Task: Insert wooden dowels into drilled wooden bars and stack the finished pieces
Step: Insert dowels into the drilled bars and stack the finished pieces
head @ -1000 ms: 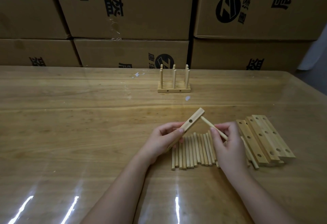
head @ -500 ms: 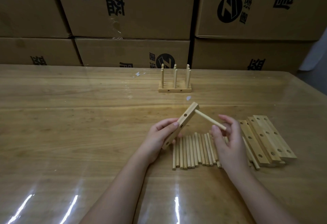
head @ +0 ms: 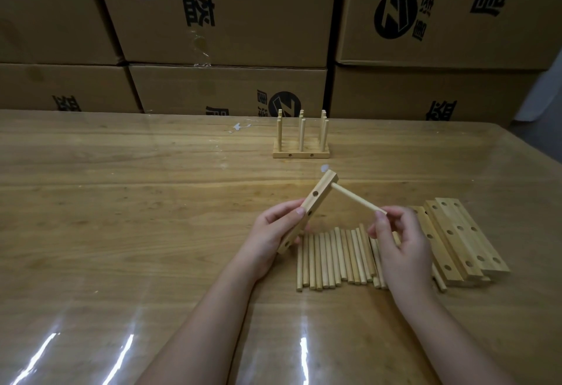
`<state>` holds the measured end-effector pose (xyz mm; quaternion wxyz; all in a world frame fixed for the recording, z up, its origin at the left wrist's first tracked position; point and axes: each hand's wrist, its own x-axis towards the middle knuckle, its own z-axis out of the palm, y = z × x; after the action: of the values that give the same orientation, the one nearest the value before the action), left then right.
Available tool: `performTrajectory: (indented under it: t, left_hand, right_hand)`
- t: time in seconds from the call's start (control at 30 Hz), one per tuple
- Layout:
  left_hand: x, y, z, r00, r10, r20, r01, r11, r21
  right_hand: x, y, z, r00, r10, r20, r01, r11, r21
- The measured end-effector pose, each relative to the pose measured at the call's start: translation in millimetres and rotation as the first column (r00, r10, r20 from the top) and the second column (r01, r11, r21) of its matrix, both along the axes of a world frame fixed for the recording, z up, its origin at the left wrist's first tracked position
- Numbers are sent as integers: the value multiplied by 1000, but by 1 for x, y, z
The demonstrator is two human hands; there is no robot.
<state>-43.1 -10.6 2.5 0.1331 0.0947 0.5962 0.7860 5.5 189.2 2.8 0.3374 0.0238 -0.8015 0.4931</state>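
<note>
**Holding a dowel in the top hole of a tilted bar**

A pale, rectangular drilled wooden bar (head: 313, 205) is held clear of the glossy wooden table (head: 121, 202), above the left end of a row of loose round wooden dowels (head: 334, 260). Its long axis is tilted, running from low on the left to high on the right, with the upper end pointing away from the person. The lower half is gripped by the left hand (head: 270, 232), thumb and fingers curled round it.

A thin, pale wooden dowel (head: 359, 202) is set with one end in the hole nearest the bar's upper end. It slopes down to the right, roughly square to the bar's face. Its free end is pinched between the thumb and fingers of the right hand (head: 398, 241).

Just right of that hand, a stack of flat drilled wooden bars (head: 462, 238) is laid. Farther back, a finished set of bars with upright dowels (head: 301, 141) is stood before stacked brown cardboard boxes (head: 243, 4).
</note>
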Motion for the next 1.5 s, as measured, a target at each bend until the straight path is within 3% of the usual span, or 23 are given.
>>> performTrajectory:
  t: [0.27, 0.4, 0.5, 0.6, 0.67, 0.77, 0.93, 1.1, 1.23, 1.3, 1.37, 1.43, 1.5]
  left_hand:
    - [-2, 2, -4, 1000, -10, -17, 10, 999, -49]
    - [-2, 2, -3, 997, -75, -28, 72, 993, -99]
    - [-4, -2, -4, 998, -61, 8, 62, 998, -31]
    - [-7, -4, -4, 999, -26, 43, 24, 998, 51]
    - [-8, -4, -4, 998, -1, 61, -5, 994, 107]
    - [-11, -5, -6, 995, 24, 100, -43, 981, 190]
    - [-13, -6, -7, 985, 27, 171, -78, 952, 296]
    - [-11, -5, -6, 993, 1, 121, -36, 958, 285]
    - [-9, -4, -4, 996, -56, 65, 38, 968, 247]
    - [-9, -4, -3, 995, -69, 67, 47, 956, 288]
    - [-10, -5, -4, 993, -78, 88, 42, 935, 353]
    - [-10, -6, -4, 991, -100, 86, 60, 924, 379]
    - [-9, -7, -3, 990, -125, 72, 91, 929, 358]
  right_hand:
    - [0, -1, 3, 999, -17, -27, 17, 1000, 13]
    - [1, 0, 2, 999, 20, -32, -24, 994, -104]
    - [1, 1, 3, 1000, 6, -23, -9, 990, -140]
    - [0, 2, 1, 991, -73, 110, 78, 996, -35]
    - [-2, 3, 0, 954, -172, 245, 125, 973, 195]
    - [-3, 1, -3, 877, -299, 376, 39, 824, 565]
    - [-1, -2, -1, 878, -280, 389, -17, 792, 610]
    - [1, -8, 1, 910, -137, 392, 11, 952, 306]
    - [0, -3, 6, 917, 57, 394, 9, 986, -165]
    - [0, -2, 12, 873, 321, 368, -83, 840, -536]
    - [-2, -1, 14, 837, 498, 226, -139, 593, -793]
    - [-3, 0, 14, 830, 539, 145, -151, 466, -872]
    - [-4, 0, 14, 822, 561, 97, -180, 416, -891]
